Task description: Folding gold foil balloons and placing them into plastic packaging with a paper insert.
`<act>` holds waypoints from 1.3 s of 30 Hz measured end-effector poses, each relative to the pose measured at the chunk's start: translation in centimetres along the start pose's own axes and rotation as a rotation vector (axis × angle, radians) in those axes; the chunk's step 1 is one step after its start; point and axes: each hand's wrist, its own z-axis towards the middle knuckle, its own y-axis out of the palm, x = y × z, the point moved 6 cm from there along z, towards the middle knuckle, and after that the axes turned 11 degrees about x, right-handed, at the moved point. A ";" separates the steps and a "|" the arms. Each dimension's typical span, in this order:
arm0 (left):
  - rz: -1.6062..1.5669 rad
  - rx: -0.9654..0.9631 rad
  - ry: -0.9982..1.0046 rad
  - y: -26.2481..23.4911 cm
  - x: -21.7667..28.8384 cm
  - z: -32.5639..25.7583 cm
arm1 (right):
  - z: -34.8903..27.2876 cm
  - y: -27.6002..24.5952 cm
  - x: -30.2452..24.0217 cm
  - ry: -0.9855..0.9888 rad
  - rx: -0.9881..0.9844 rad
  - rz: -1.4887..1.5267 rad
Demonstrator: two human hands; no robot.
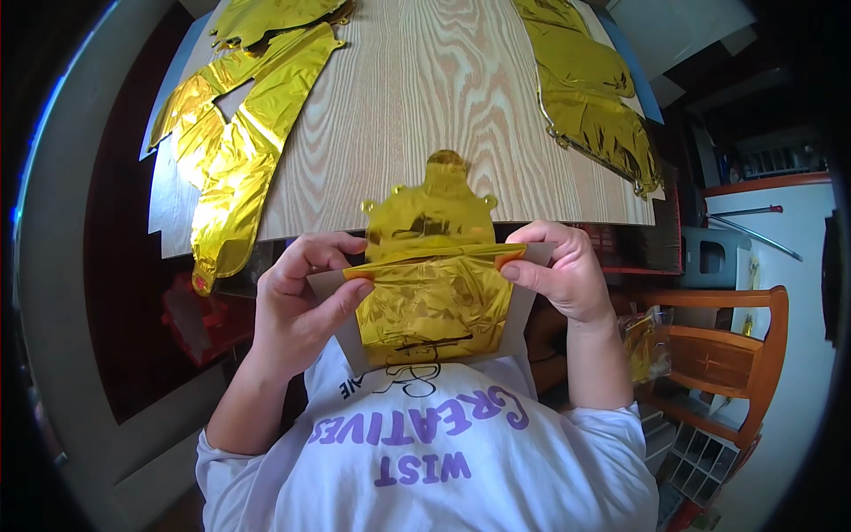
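Note:
A shiny gold foil balloon (434, 301) is bent over the top edge of a greyish card (529, 310) in front of my chest. One part lies flat against the card; the other, with a rounded neck and small tabs, sticks out beyond the fold toward the table. At the fold's left end, my left hand (301, 288) is closed, thumb on the near side, pinching foil and card. My right hand (567, 270) grips the right end the same way. The card's back is hidden.
Flat gold foil balloons (239, 133) lie at the left of the wood-grain table (390, 97), and more foil balloons (589, 80) at its right. A wooden chair (722, 355) stands to my right, near a clear bag with gold foil (649, 344) and a grey stool (709, 257).

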 end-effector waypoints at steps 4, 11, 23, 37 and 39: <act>-0.073 -0.008 -0.094 0.0 -0.3 -0.5 | -0.1 0.4 0.2 0.079 0.031 0.094; -0.012 0.030 -0.153 -0.2 -0.1 -1.7 | -1.3 -0.3 0.2 0.025 -0.026 -0.020; 0.197 -0.018 -0.231 -0.2 -1.9 -2.8 | -3.3 0.3 0.6 -0.088 0.087 -0.334; 0.661 -0.107 -0.267 0.6 -2.9 15.1 | 14.0 -4.2 2.1 0.395 0.012 -0.201; 0.823 -0.032 -0.085 0.6 -3.6 16.9 | 16.6 -4.2 2.2 0.447 0.038 -0.341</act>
